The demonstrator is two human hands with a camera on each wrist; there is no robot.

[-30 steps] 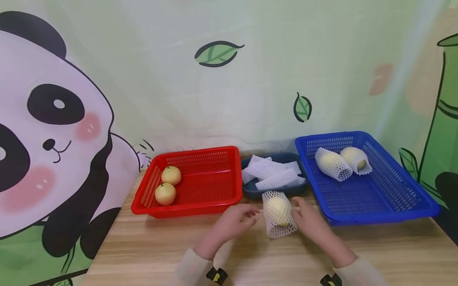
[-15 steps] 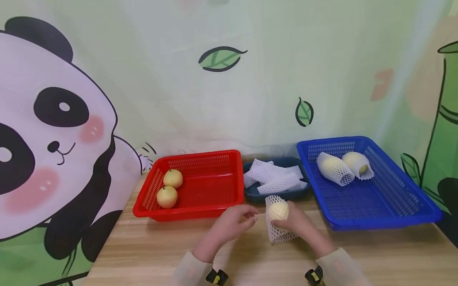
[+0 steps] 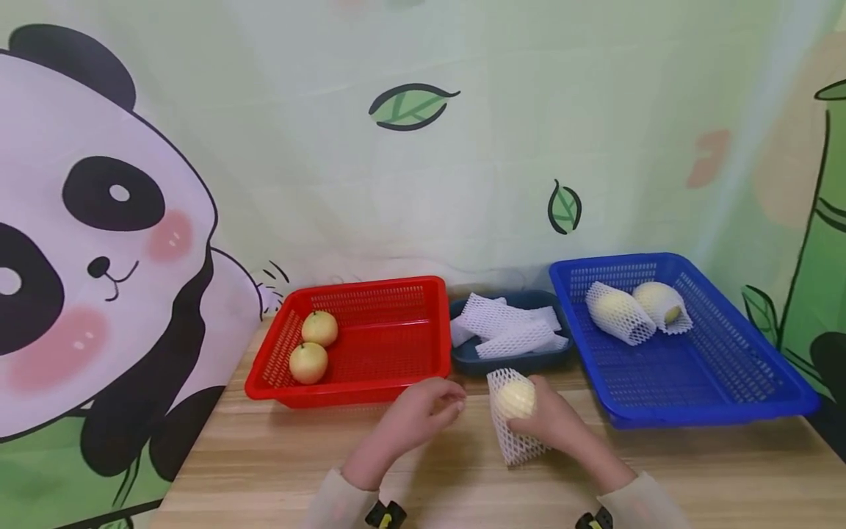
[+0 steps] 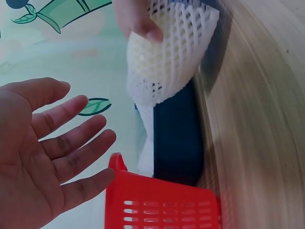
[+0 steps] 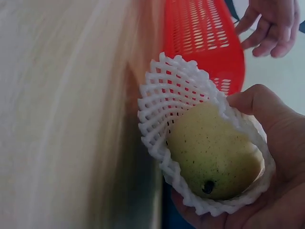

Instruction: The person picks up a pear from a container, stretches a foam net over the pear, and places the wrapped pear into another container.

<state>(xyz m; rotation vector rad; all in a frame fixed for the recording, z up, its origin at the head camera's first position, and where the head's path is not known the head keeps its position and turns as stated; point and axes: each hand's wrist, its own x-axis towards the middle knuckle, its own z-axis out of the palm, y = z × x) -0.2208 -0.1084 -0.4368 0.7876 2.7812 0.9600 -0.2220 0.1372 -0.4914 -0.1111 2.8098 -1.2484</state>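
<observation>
A pale yellow pear point(image 5: 214, 152) sits inside a white foam net sleeve point(image 3: 518, 444). My right hand point(image 3: 554, 420) grips it from the right side, thumb across the front and fingers behind. In the right wrist view, the pear's speckled skin and dark stem end show at the open end of the net. My left hand point(image 3: 423, 411) hovers to the left of the sleeved pear, apart from it. The left wrist view has that hand's fingers point(image 4: 78, 143) spread and relaxed, palm visible, with nothing in them.
On the left stands a red basket point(image 3: 370, 389) with two bare pears point(image 3: 308, 363). Behind the hands, a dark blue tray point(image 3: 522, 363) holds several foam net sleeves point(image 3: 505, 323). The blue basket point(image 3: 707, 411) at right contains two netted pears point(image 3: 617, 312). All stand on a wooden table point(image 3: 264, 470).
My right hand has closed round the netted pear, its thumb coming across the front. The sleeve has tilted slightly. My left hand has drawn back a little to the left.
</observation>
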